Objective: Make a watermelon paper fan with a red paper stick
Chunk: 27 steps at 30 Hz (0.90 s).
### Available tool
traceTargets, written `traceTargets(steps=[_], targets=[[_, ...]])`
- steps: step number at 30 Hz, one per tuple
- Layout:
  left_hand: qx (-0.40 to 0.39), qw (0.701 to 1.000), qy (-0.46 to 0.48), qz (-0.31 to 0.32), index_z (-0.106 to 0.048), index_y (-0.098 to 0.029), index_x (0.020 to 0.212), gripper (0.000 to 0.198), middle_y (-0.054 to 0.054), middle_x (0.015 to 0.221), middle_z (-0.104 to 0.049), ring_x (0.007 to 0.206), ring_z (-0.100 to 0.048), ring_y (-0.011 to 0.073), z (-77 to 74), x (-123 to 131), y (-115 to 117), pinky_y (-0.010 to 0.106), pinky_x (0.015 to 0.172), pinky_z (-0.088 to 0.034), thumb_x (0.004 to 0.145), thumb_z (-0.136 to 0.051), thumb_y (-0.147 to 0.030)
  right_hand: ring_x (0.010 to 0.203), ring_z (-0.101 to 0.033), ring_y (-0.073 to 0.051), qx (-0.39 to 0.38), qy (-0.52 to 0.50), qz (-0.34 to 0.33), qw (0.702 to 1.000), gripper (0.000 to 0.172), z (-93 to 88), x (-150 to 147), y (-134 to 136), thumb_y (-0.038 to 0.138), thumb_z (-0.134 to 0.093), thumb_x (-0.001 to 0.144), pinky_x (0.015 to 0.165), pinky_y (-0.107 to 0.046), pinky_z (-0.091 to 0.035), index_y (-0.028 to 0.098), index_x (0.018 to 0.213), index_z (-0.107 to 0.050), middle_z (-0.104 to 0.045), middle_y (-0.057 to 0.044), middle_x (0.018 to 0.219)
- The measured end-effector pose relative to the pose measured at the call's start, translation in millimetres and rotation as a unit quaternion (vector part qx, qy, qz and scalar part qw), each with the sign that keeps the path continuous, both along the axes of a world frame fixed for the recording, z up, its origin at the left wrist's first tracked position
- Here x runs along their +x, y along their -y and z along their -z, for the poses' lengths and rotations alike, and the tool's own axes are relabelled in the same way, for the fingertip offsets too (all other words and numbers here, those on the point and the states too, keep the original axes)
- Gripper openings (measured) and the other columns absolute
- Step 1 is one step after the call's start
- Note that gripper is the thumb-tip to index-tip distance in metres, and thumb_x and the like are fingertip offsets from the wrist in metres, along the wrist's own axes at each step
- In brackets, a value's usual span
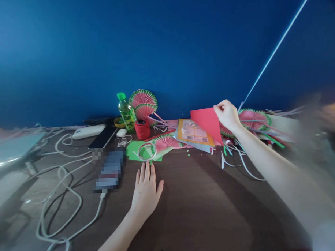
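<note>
My right hand [227, 114] is reached out to the far side of the table and pinches the top corner of a red paper sheet [207, 123], which hangs lifted above a stack of coloured papers and an orange packet [192, 133]. My left hand [146, 190] lies flat on the brown table [197, 205], fingers stretched out, holding nothing. Just beyond its fingertips are a ring of tape [146, 151] and a green paper sheet [135, 150] with a pink and green paper fan [165, 142] on it.
More paper fans [143, 102] lean against the blue wall beside a green bottle [126, 111] and a red cup [142, 129]. A phone [109, 169] with white cables [62, 187] lies at left. Paper strips and fans [253, 119] clutter the right.
</note>
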<state>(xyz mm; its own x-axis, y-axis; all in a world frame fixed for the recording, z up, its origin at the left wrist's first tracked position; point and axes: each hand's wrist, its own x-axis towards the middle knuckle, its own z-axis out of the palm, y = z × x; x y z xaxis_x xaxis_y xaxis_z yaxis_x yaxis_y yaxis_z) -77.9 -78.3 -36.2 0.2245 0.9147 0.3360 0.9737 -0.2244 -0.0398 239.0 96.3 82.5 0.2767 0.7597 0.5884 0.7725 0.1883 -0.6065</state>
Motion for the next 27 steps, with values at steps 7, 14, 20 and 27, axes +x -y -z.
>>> traceTargets(steps=[7, 14, 20, 27], targets=[[-0.005, 0.996, 0.082, 0.019, -0.039, -0.011, 0.132, 0.05, 0.017, 0.137, -0.042, 0.13, -0.033, 0.0315, 3.9, -4, 0, 0.052, 0.101, -0.035, 0.087, -0.038, -0.032, 0.068, -0.058, -0.018, 0.161, -0.021, -0.026, 0.986, 0.014, -28.1, -13, 10, 0.034, -0.041, 0.086, 0.064, -0.034, -0.044, 0.022, 0.081, -0.047, -0.061, -0.007, 0.075], [0.119, 0.976, 0.16, 0.086, -0.022, -0.015, 0.138, 0.061, 0.017, 0.14, -0.035, 0.135, -0.024, 0.0261, -36.6, -3, -3, 0.046, 0.105, -0.031, 0.083, -0.048, -0.02, 0.082, -0.063, -0.016, -0.013, 0.076, -0.385, 0.92, 0.012, -8.5, -67, 101, 0.034, -0.045, 0.088, 0.065, -0.028, -0.048, 0.023, 0.087, -0.048, -0.067, -0.005, 0.094], [0.084, 0.969, 0.035, 0.23, -0.056, -0.022, 0.112, 0.033, 0.009, 0.123, -0.057, 0.126, -0.039, 0.0268, -46.7, 3, 1, 0.048, 0.107, -0.025, 0.081, -0.05, -0.016, 0.068, -0.063, -0.013, -0.222, 0.152, -0.558, 0.785, 0.018, 35.5, -87, 150, 0.036, -0.049, 0.087, 0.063, -0.025, -0.048, 0.02, 0.086, -0.056, -0.068, -0.001, 0.075], [0.027, 0.964, -0.015, 0.262, -0.059, -0.017, 0.109, 0.03, 0.008, 0.107, -0.065, 0.099, -0.059, 0.0199, -23.8, 20, 22, 0.031, 0.076, -0.048, 0.083, -0.045, -0.014, 0.119, -0.049, -0.025, -0.162, 0.126, -0.258, 0.944, 0.036, 76.4, -56, 77, 0.029, -0.04, 0.088, 0.1, -0.041, -0.038, 0.019, 0.119, -0.053, -0.055, -0.011, 0.126]])
